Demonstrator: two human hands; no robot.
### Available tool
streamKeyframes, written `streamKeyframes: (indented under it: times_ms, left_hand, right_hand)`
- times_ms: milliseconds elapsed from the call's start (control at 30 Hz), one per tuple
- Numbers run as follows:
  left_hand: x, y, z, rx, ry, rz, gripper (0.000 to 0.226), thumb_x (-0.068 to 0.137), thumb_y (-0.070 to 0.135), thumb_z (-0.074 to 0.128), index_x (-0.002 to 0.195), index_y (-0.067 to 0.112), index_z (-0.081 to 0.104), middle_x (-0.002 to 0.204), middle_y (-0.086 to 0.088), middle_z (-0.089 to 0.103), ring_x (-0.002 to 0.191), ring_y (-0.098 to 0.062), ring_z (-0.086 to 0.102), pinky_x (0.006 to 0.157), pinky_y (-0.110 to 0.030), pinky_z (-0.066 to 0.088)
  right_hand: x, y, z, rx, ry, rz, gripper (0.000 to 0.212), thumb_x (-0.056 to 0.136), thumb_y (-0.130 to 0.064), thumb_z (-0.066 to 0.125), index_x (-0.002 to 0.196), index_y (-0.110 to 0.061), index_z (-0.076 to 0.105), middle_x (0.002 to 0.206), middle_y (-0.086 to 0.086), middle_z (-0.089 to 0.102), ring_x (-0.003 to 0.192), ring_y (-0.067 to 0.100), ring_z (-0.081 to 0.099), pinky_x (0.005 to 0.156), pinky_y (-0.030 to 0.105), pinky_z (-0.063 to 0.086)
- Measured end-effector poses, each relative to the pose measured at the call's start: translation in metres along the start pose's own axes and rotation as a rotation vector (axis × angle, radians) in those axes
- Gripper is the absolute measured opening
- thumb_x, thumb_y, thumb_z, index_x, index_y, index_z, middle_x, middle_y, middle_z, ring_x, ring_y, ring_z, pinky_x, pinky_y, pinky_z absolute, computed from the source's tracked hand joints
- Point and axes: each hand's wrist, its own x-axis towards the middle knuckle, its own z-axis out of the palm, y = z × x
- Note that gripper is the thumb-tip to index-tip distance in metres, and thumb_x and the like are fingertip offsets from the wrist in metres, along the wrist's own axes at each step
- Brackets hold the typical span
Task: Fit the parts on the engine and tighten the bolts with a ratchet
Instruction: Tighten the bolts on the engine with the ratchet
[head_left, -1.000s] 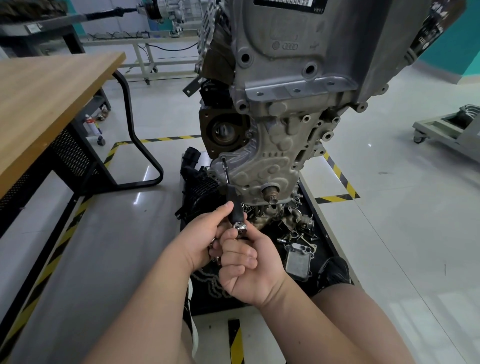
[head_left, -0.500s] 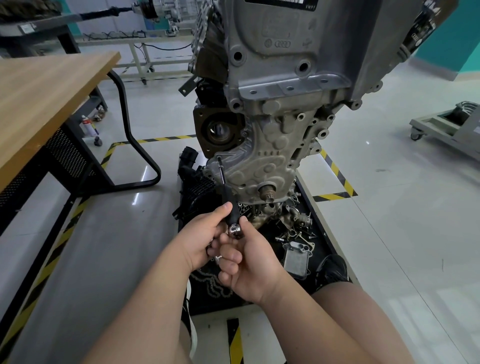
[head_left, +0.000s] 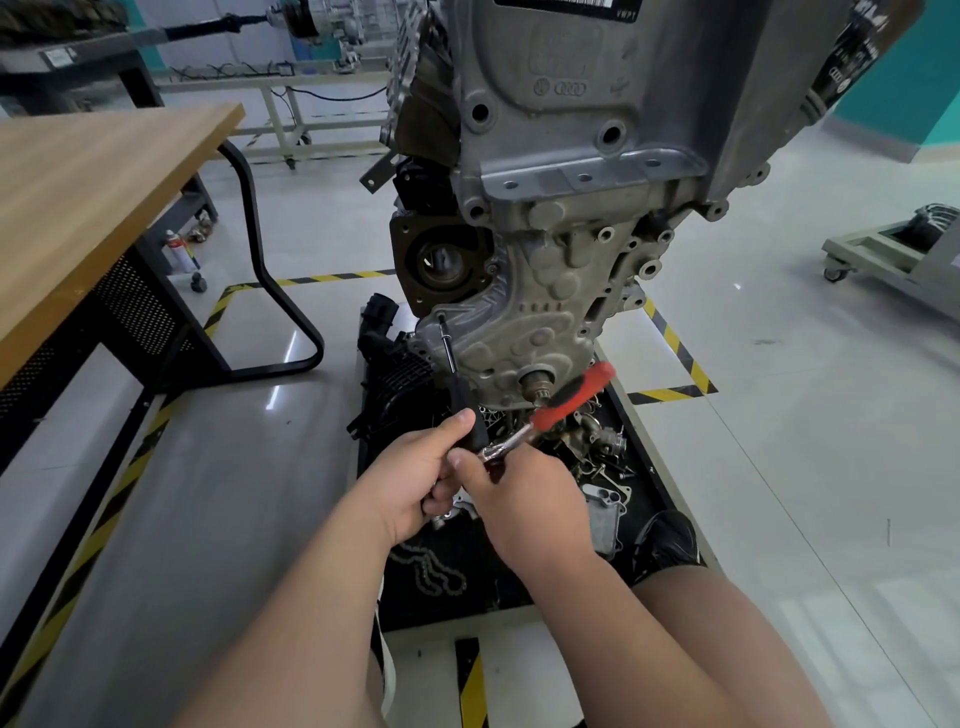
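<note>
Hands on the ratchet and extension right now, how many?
2. The left hand pinches the black-gripped extension bar, whose tip sits on the grey engine. The right hand holds the red-handled chrome ratchet at its head.

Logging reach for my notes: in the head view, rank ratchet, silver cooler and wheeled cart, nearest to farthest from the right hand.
1. The ratchet: gripped by the right hand itself.
2. The silver cooler: on the tray, just right of it.
3. The wheeled cart: far right across the floor.
</note>
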Motion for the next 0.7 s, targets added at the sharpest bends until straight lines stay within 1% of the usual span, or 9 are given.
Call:
streamKeyframes:
  times_ms: [67, 133, 233, 333, 400, 467, 567, 633, 700]
  left_hand:
    - [0.0, 0.0, 0.0, 0.018, 0.005, -0.009, 0.04, 0.087, 0.045, 0.064, 0.066, 0.014, 0.051, 0.05, 0.0, 0.04, 0.036, -0.008, 0.031, 0.034, -0.018, 0.022]
    - [0.001, -0.001, 0.0, 0.016, 0.006, -0.018, 0.037, 0.086, 0.045, 0.065, 0.078, 0.012, 0.052, 0.048, 0.001, 0.041, 0.034, -0.007, 0.031, 0.033, -0.017, 0.023]
    - [0.003, -0.002, 0.0, 0.003, 0.006, -0.017, 0.038, 0.084, 0.046, 0.068, 0.072, 0.014, 0.051, 0.047, 0.002, 0.041, 0.034, -0.008, 0.032, 0.033, -0.017, 0.023]
    - [0.003, -0.001, 0.0, 0.004, -0.009, 0.001, 0.044, 0.063, 0.055, 0.075, 0.057, 0.019, 0.052, 0.047, 0.003, 0.038, 0.035, -0.008, 0.031, 0.034, -0.017, 0.022]
    - [0.003, -0.001, 0.001, -0.012, -0.032, 0.019, 0.051, 0.054, 0.059, 0.075, 0.071, 0.014, 0.059, 0.047, 0.005, 0.035, 0.036, -0.007, 0.031, 0.034, -0.016, 0.022]
    - [0.004, -0.002, 0.001, -0.029, -0.044, 0.023, 0.059, 0.055, 0.06, 0.074, 0.087, 0.011, 0.065, 0.046, 0.007, 0.033, 0.036, -0.007, 0.03, 0.034, -0.017, 0.022]
    - [0.003, -0.002, 0.002, -0.055, -0.059, 0.029, 0.052, 0.055, 0.06, 0.073, 0.083, 0.016, 0.076, 0.044, 0.008, 0.033, 0.036, -0.006, 0.029, 0.034, -0.017, 0.021]
    - [0.003, -0.002, 0.002, -0.052, -0.065, 0.044, 0.052, 0.051, 0.062, 0.073, 0.081, 0.019, 0.078, 0.044, 0.007, 0.035, 0.036, -0.007, 0.028, 0.035, -0.017, 0.021]
    - [0.002, -0.001, 0.002, -0.042, -0.07, 0.055, 0.053, 0.053, 0.063, 0.072, 0.082, 0.02, 0.078, 0.044, 0.005, 0.038, 0.036, -0.007, 0.029, 0.035, -0.017, 0.02]
  right_hand:
    - [0.002, 0.001, -0.001, -0.12, 0.053, -0.057, 0.046, 0.083, -0.069, 0.05, 0.077, -0.024, 0.049, 0.06, -0.009, 0.053, 0.057, 0.01, 0.051, 0.047, 0.026, 0.03]
    - [0.003, 0.002, -0.001, -0.12, 0.065, -0.054, 0.045, 0.08, -0.07, 0.053, 0.081, -0.025, 0.054, 0.061, -0.008, 0.055, 0.061, 0.012, 0.056, 0.049, 0.026, 0.034]
    - [0.004, 0.004, 0.001, 0.001, 0.058, -0.026, 0.042, 0.078, -0.067, 0.059, 0.071, -0.026, 0.053, 0.056, -0.008, 0.053, 0.054, 0.008, 0.052, 0.048, 0.027, 0.033]
    - [0.003, 0.004, 0.003, 0.184, 0.036, 0.02, 0.044, 0.08, -0.063, 0.061, 0.065, -0.022, 0.054, 0.053, -0.006, 0.056, 0.049, 0.009, 0.052, 0.047, 0.027, 0.038]
    - [0.001, 0.003, 0.006, 0.34, -0.007, 0.073, 0.05, 0.085, -0.059, 0.057, 0.066, -0.013, 0.059, 0.051, 0.0, 0.059, 0.047, 0.017, 0.057, 0.048, 0.033, 0.047]
    - [-0.001, 0.001, 0.007, 0.515, -0.074, 0.14, 0.051, 0.092, -0.053, 0.052, 0.068, -0.009, 0.062, 0.047, 0.002, 0.059, 0.042, 0.016, 0.058, 0.046, 0.028, 0.05]
    - [-0.005, -0.003, 0.007, 0.763, -0.19, 0.21, 0.05, 0.098, -0.046, 0.047, 0.069, -0.01, 0.066, 0.046, 0.003, 0.059, 0.038, 0.015, 0.053, 0.042, 0.023, 0.047]
    - [-0.006, -0.006, 0.006, 0.937, -0.268, 0.283, 0.053, 0.099, -0.048, 0.044, 0.068, -0.01, 0.066, 0.049, 0.006, 0.059, 0.04, 0.018, 0.051, 0.044, 0.025, 0.046]
    - [-0.007, -0.009, 0.005, 1.127, -0.359, 0.383, 0.056, 0.098, -0.053, 0.044, 0.067, -0.01, 0.062, 0.047, 0.006, 0.051, 0.038, 0.019, 0.045, 0.044, 0.026, 0.043]
